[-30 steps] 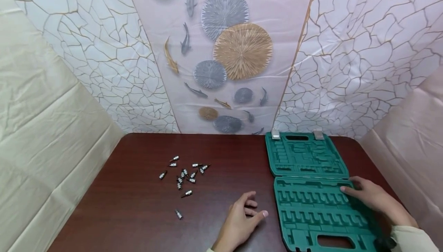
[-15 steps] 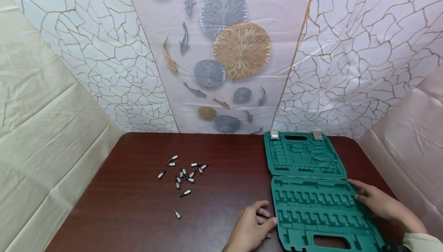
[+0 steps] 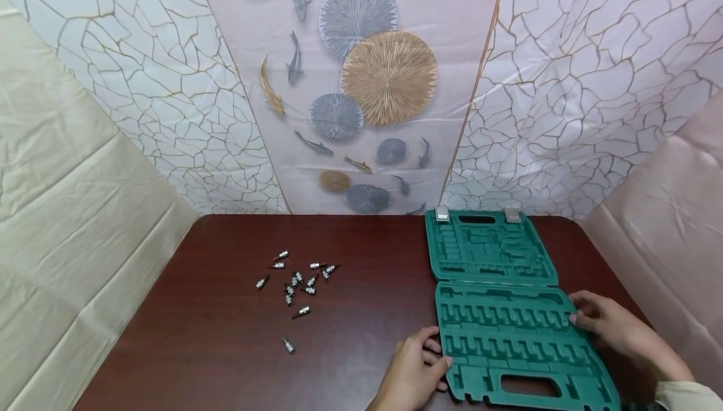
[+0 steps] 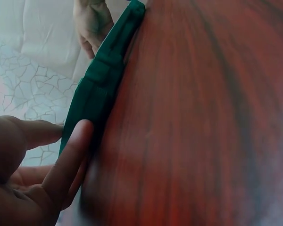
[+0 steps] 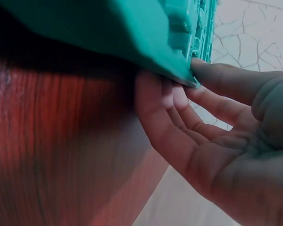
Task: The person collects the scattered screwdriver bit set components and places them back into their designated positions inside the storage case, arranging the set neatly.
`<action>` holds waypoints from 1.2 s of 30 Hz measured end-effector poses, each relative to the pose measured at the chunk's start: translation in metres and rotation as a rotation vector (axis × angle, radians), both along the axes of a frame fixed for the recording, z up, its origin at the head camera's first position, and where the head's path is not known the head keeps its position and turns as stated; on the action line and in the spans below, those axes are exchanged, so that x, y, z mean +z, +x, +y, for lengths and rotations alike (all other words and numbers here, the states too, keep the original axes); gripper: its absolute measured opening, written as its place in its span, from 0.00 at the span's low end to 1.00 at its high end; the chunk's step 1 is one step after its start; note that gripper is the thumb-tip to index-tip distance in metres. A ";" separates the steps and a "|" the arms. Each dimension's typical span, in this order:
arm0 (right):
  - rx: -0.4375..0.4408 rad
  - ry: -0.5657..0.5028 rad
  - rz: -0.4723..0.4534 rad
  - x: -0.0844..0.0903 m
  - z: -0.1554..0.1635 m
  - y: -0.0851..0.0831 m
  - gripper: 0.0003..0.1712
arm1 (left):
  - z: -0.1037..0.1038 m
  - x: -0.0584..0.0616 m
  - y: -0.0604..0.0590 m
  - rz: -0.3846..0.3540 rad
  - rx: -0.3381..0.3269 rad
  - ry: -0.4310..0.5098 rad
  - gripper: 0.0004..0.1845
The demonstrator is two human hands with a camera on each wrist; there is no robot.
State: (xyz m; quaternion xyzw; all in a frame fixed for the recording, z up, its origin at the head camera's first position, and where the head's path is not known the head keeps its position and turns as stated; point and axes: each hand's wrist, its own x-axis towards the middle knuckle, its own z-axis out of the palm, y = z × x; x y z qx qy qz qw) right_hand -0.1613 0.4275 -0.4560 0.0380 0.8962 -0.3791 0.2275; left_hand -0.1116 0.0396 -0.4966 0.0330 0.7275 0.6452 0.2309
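Since the earlier frames, we are seeing the left hand point(image 3: 415, 373) slid rightward across the table point(image 3: 226, 348) until it is meeting the left edge of the green tool case point(image 3: 508, 329), while the right hand point(image 3: 612, 329) has drawn back from the tray's slots to its right rim.

Lower centre of the head view, the left hand's thumb is lying along the case's near left edge and the fingers are curling against the side wall; in the left wrist view the fingers point(image 4: 70, 155) are pressing that green edge point(image 4: 104, 80), half bent rather than wrapped fully round. At the lower right, the right hand is pinching the rim: in the right wrist view its thumb is resting on top of the case's edge point(image 5: 170, 42) and the fingers point(image 5: 165, 103) are tucking underneath.

We are finding the case lying open and flat in the lower right of the frame (lid half farther back, tray half nearer), its moulded slots showing nothing in them.

Left of centre, a scatter of small metal bits point(image 3: 296, 279) is lying on the dark red wood, well apart from both hands.
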 end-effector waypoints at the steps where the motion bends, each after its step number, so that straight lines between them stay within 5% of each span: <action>1: 0.002 0.008 0.005 0.000 0.000 -0.001 0.29 | 0.000 0.001 0.000 0.000 0.000 0.003 0.28; 17: 0.009 0.082 0.035 0.001 -0.010 -0.005 0.34 | -0.003 0.010 0.002 0.114 0.021 -0.052 0.28; 36: -0.018 0.074 0.125 -0.004 -0.035 0.008 0.34 | -0.025 0.010 0.009 0.044 0.031 -0.078 0.27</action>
